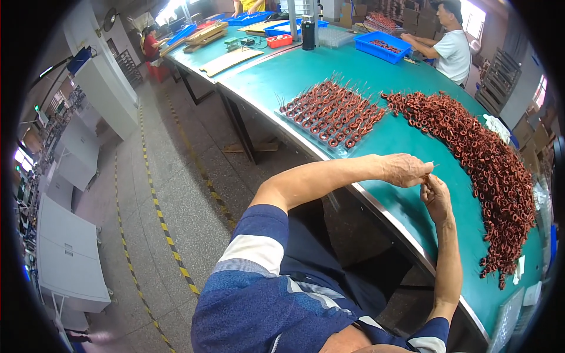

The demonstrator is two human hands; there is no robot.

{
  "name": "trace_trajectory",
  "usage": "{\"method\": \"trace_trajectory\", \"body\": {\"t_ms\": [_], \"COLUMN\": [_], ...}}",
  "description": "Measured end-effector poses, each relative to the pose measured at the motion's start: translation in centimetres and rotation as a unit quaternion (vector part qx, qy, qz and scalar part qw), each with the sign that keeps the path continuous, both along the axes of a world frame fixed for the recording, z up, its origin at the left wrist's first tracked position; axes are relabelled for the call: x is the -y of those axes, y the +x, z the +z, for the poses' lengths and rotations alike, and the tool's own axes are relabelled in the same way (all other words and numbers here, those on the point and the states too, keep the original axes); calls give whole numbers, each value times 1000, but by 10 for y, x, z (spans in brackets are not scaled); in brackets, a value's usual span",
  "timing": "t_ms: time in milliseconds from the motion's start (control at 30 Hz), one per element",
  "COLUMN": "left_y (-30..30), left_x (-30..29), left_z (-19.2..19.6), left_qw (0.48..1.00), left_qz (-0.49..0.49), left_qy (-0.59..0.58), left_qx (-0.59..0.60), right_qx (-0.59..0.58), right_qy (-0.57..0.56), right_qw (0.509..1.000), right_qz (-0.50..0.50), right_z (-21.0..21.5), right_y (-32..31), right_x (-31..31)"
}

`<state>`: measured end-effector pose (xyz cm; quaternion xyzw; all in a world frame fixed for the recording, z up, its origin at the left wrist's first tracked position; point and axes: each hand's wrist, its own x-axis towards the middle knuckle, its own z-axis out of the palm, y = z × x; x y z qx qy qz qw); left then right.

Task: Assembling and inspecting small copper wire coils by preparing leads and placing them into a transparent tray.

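Note:
Above the green table (406, 203), near its front edge, my left hand (407, 170) and my right hand (436, 199) meet with their fingers pinched. A thin, pale wire-like end shows at the left fingertips; the rest of what they hold is hidden. Ahead and to the left of my hands, rows of reddish-brown wire-wound ring coils (332, 112) stand in a clear plastic tray (341, 150), their thin leads pointing up. A long curved heap of similar loose coils (471, 141) lies to the right of my hands.
Farther up the table are a blue bin (382, 47) with some coils, a black bottle (308, 34) and a small red basket (279, 40). A co-worker (453, 50) sits across on the far right. A taped walkway (156, 200) runs along the left.

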<state>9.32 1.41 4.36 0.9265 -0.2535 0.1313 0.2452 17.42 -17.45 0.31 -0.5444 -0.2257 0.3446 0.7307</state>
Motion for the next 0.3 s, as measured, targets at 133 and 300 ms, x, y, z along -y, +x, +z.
{"method": "trace_trajectory", "body": {"t_ms": [133, 300], "left_y": [-5, -9], "left_x": [-1, -4], "left_z": [0, -3], "left_qw": [997, 987], "left_qz": [-24, -55], "left_qy": [34, 146], "left_qx": [-66, -40], "right_qx": [2, 8], "right_qy": [-27, -113], "right_qw": [1000, 993], "right_qz": [4, 29], "right_z": [6, 0], "right_y": [-5, 0], "right_x": [-3, -3]}}
